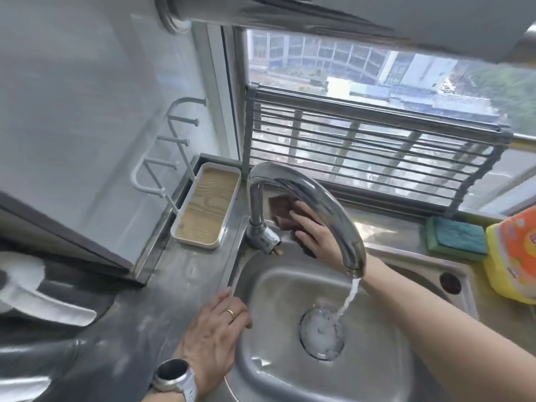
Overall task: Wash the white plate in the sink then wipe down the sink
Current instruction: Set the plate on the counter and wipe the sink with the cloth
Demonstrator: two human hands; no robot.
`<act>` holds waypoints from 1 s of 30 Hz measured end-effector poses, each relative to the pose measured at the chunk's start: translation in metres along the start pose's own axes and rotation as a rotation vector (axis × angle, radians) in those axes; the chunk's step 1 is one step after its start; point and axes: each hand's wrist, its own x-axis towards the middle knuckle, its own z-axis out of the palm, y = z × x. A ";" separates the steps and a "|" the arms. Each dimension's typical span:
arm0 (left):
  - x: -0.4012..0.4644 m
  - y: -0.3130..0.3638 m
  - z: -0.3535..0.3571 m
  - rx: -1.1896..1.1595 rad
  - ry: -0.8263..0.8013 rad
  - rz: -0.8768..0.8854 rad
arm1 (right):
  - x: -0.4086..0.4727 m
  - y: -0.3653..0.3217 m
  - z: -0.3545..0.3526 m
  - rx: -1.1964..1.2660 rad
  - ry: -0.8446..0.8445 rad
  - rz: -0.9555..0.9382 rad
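Note:
The steel sink (278,288) fills the lower middle of the view, with no plate inside it. Water runs from the curved faucet (307,192) onto the drain strainer (323,333). My right hand (316,235) reaches behind the faucet and presses a dark brown cloth (279,211) flat against the sink's back rim, fingers fairly straight. My left hand (217,323), with a ring and a wristwatch, rests flat on the sink's left rim. A blurred white curved object (43,300) lies on the dark counter at far left; I cannot tell if it is the plate.
A white tray with a wood-grain base (207,207) sits left of the faucet. A white hook rail (168,146) hangs on the wall. A grey slatted rack (377,158) leans against the window. A blue-green sponge (458,237) and a yellow-orange pack (513,256) sit at right.

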 end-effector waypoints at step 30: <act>0.002 0.003 0.000 0.074 -0.012 -0.021 | -0.107 0.032 -0.050 -0.530 0.268 0.395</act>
